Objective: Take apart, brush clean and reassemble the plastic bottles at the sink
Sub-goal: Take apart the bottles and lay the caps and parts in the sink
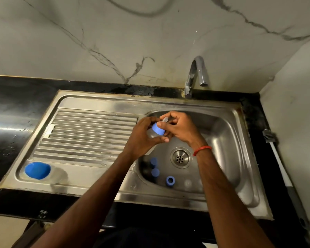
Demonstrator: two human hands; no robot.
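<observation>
Now, above the steel sink (168, 102), our left hand (141, 140) grips a clear plastic bottle (151, 134) while our right hand (183, 130) pinches its blue screw collar (158, 130), best twisted with the body held firm.

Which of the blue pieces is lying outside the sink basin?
The large blue cap on the drainboard's near-left corner. The blue ring and two small blue pieces sit in the basin; the blue collar is on the held bottle.
</observation>
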